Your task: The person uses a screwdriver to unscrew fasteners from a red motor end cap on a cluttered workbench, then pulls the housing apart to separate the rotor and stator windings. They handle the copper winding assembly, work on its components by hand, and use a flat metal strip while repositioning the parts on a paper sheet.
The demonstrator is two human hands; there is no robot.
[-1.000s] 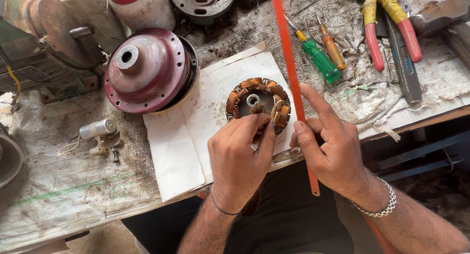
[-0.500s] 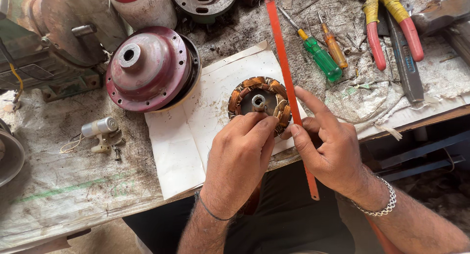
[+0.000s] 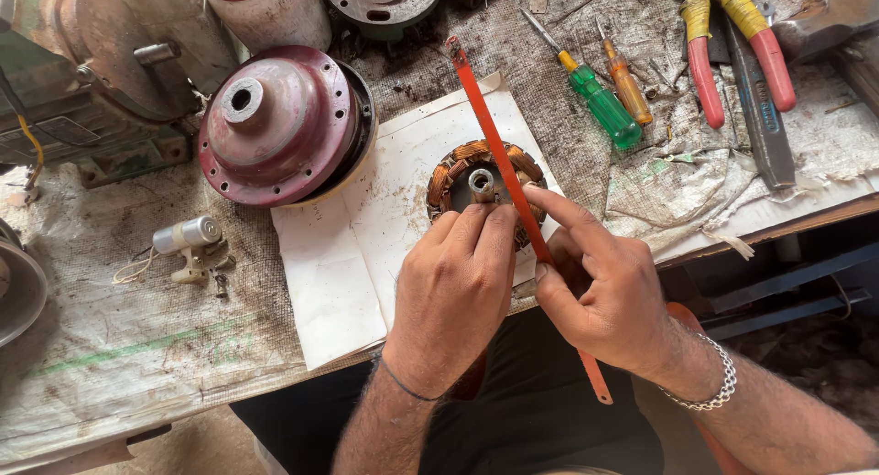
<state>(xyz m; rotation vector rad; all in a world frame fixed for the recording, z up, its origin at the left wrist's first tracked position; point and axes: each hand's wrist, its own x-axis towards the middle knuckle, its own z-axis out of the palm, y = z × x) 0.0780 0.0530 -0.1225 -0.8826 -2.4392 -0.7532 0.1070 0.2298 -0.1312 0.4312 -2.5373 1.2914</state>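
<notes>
My left hand [image 3: 455,287] and forearm are bare, with dark hair along the arm and no sleeve reaching the wrist. A thin dark thread band [image 3: 407,388] circles my left wrist. My right hand [image 3: 604,296] is bare too, the forearm likewise hairy and unsleeved. On my right wrist sits a silver metal chain bracelet [image 3: 714,383] of chunky links. Below my arms I wear a dark, plain garment [image 3: 513,420].

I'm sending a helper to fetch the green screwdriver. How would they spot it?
Start at the white paper sheet in the middle of the workbench. Just past its upper right corner lie two screwdrivers side by side. The green screwdriver is the left, thicker one with a clear green handle; its neighbour is orange.
</notes>
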